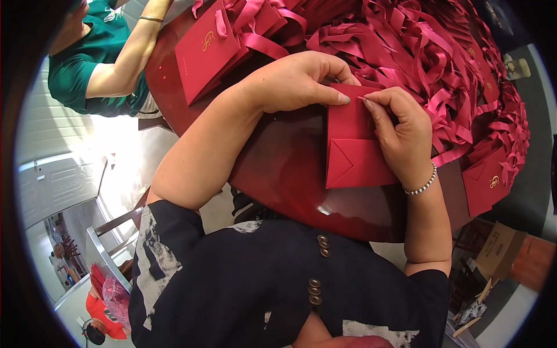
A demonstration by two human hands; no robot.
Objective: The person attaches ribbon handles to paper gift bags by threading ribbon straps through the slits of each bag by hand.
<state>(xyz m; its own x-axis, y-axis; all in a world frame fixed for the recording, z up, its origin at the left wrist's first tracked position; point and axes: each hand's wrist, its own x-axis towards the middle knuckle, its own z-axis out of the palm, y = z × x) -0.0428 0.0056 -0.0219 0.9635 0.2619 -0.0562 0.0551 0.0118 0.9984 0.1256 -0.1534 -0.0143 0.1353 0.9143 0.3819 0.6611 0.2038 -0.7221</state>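
My left hand (304, 81) pinches the top of the red bag (351, 124), which stretches toward me below my grip, over the table (275, 159), while my right hand (403, 130) pinches close beside, probably fastening something there, which seems to want a gentle pull.

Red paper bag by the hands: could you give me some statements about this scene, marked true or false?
1. The person's left hand and right hand both touch the flat, red paper bag. True.
2. The left wrist wears jewellery. False: a silver-coloured beaded bracelet circles the right one.
3. Shiny crimson ribbons lie heaped beyond the bag. True.
4. The person at upper left wears blue. False: that co-worker's short-sleeved shirt is green.
5. The bag is over a glossy, dark-red tabletop. True.
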